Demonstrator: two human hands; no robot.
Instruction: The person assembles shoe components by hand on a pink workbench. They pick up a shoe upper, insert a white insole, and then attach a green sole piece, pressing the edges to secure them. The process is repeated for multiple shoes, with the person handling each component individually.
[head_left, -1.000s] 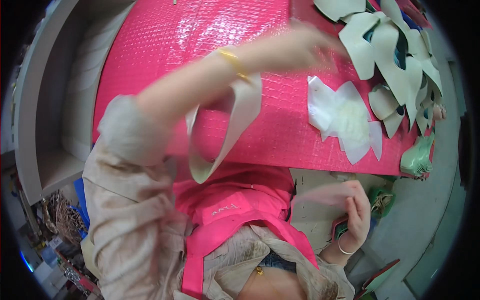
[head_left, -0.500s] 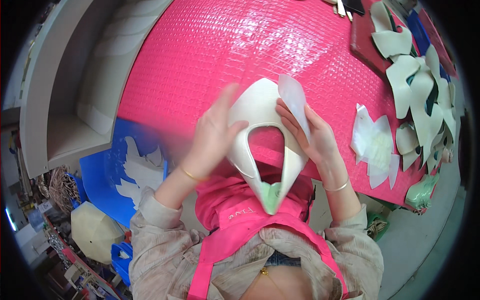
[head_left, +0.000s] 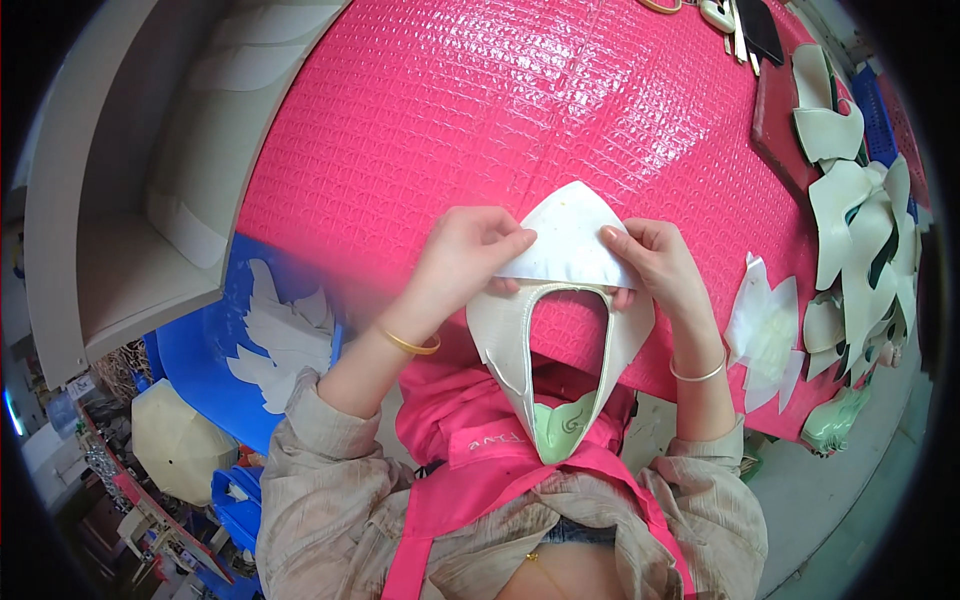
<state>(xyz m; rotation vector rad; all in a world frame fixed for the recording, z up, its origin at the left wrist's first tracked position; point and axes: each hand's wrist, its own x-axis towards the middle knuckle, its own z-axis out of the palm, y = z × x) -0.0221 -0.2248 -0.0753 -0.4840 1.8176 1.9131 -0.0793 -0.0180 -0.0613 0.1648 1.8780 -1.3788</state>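
Observation:
In front of me lies a cream shoe upper (head_left: 502,325) with an oval opening, its pale green-lined heel (head_left: 562,425) pointing toward my apron. A white toe-shaped sheet (head_left: 573,235) covers its toe part. My left hand (head_left: 465,252) pinches the left edge of that sheet, thumb on top and fingers beneath the upper. On the opposite edge my right hand (head_left: 662,268) grips likewise, thumb over the sheet, some fingertips showing below it. The toe of the upper is hidden under the sheet.
Translucent white cut pieces (head_left: 765,325) lie on the pink table cover (head_left: 420,130) at right. Beyond them is a pile of cream uppers (head_left: 850,225), with a green bundle (head_left: 836,418) nearer me. A grey open box (head_left: 150,300) stands left, above a blue chair (head_left: 200,370) holding white scraps.
The sheet, upright in my right hand before, now lies flat across the upper's toe. My left hand has come in from the left side to hold its other edge.

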